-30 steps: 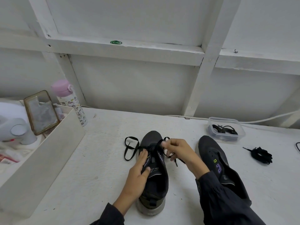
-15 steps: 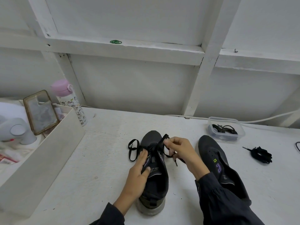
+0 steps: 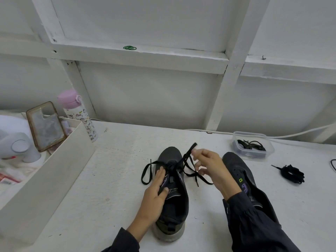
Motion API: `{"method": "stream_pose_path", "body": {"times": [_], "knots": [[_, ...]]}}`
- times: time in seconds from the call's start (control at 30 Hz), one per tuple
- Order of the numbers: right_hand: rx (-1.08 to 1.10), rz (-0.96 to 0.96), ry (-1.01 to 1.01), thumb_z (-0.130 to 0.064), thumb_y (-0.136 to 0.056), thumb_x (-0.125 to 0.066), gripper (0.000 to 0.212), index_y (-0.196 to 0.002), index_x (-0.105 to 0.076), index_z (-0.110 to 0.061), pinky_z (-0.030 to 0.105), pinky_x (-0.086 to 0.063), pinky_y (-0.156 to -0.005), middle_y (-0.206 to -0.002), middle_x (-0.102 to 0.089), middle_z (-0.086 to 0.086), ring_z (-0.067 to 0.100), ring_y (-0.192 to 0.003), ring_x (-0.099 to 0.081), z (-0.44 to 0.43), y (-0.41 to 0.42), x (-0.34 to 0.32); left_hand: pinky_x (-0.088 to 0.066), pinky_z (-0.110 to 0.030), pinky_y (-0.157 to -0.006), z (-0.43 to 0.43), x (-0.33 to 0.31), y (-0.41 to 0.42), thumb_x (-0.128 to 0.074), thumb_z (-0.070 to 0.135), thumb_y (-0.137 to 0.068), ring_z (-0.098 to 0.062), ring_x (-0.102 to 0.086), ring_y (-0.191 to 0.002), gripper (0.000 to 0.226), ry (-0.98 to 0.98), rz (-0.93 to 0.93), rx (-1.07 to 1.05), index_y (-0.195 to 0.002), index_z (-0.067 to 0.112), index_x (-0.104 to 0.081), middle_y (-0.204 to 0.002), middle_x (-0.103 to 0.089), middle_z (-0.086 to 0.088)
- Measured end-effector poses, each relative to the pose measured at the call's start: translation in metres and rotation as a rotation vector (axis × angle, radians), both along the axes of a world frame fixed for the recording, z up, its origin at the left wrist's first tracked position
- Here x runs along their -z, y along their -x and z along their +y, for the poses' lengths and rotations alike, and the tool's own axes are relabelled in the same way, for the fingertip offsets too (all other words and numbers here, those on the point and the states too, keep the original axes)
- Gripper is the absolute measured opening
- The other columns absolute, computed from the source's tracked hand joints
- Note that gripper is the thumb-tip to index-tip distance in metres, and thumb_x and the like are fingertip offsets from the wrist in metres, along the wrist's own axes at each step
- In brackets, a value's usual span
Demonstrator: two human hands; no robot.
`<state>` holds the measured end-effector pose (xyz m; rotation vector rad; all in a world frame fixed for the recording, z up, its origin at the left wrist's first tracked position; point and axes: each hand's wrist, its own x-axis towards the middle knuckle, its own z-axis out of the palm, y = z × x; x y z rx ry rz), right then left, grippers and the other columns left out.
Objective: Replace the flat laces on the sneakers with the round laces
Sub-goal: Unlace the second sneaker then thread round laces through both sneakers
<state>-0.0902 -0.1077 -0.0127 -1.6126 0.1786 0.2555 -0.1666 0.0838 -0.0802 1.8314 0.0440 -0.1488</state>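
Note:
A dark sneaker (image 3: pixel 172 200) stands toe-away at the table's middle, with a flat black lace (image 3: pixel 189 171) partly undone. My left hand (image 3: pixel 154 191) holds its left side, thumb on the tongue and fingers by the eyelets. Just right of the toe, my right hand (image 3: pixel 209 166) is raised and blurred. It pinches one lace strand, whose end sticks up past the fingertips. A lace loop lies left of the shoe. The second sneaker (image 3: pixel 240 171) lies to the right, partly under my right forearm. A coiled black lace bundle (image 3: pixel 292 173) sits further right.
A clear plastic tub (image 3: pixel 236 138) holding black laces stands at the back right. A tall white box wall (image 3: pixel 54 170) runs along the left, with a pink-lidded bottle (image 3: pixel 78 113) and a phone case (image 3: pixel 45 124) behind it. A white cable (image 3: pixel 300 135) follows the wall.
My right hand has lifted up and to the right, drawing the lace strand out and upward. The left hand stays on the sneaker.

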Motion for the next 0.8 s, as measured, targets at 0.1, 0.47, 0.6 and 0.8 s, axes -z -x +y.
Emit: {"method": "stream_pose_path", "body": {"times": [0.1, 0.47, 0.6, 0.8], "knots": [[-0.258, 0.054, 0.138, -0.021, -0.082, -0.077, 0.023, -0.089, -0.069, -0.001, 0.021, -0.036, -0.045, -0.067, -0.062, 0.002, 0.012, -0.053, -0.054, 0.01, 0.011, 0.01, -0.017, -0.01, -0.113, 0.0, 0.0, 0.0, -0.049, -0.001, -0.097, 0.005, -0.019, -0.142, 0.061, -0.004, -0.011, -0.005, -0.149, 0.026, -0.03, -0.15, -0.026, 0.023], [0.218, -0.115, -0.014, -0.013, -0.096, -0.058, 0.019, -0.078, -0.056, -0.009, 0.015, -0.028, -0.042, -0.07, -0.052, 0.0, 0.01, -0.049, -0.039, 0.0, -0.004, -0.003, -0.017, -0.011, -0.114, 0.0, -0.001, 0.0, -0.048, 0.001, -0.098, 0.004, -0.019, -0.141, 0.059, 0.0, 0.003, 0.0, -0.15, 0.023, -0.029, -0.149, -0.025, 0.021], [-0.094, 0.035, 0.124, -0.025, -0.087, -0.072, 0.017, -0.08, -0.066, -0.011, 0.018, -0.03, -0.043, -0.053, -0.055, -0.009, 0.01, -0.045, -0.042, 0.011, 0.012, 0.009, -0.02, 0.006, -0.099, 0.0, -0.003, 0.0, -0.048, -0.002, -0.097, 0.006, -0.022, -0.138, 0.06, 0.007, -0.002, -0.012, -0.149, 0.021, -0.03, -0.148, -0.027, 0.02], [-0.115, -0.036, 0.164, -0.015, -0.085, -0.073, 0.024, -0.068, -0.058, -0.009, 0.019, -0.03, -0.046, -0.051, -0.048, -0.003, 0.011, -0.043, -0.042, 0.016, 0.012, 0.015, -0.019, 0.003, -0.102, 0.0, -0.003, 0.001, -0.049, 0.0, -0.098, 0.006, -0.021, -0.137, 0.059, 0.003, 0.002, -0.008, -0.149, 0.022, -0.03, -0.146, -0.027, 0.021]]}}
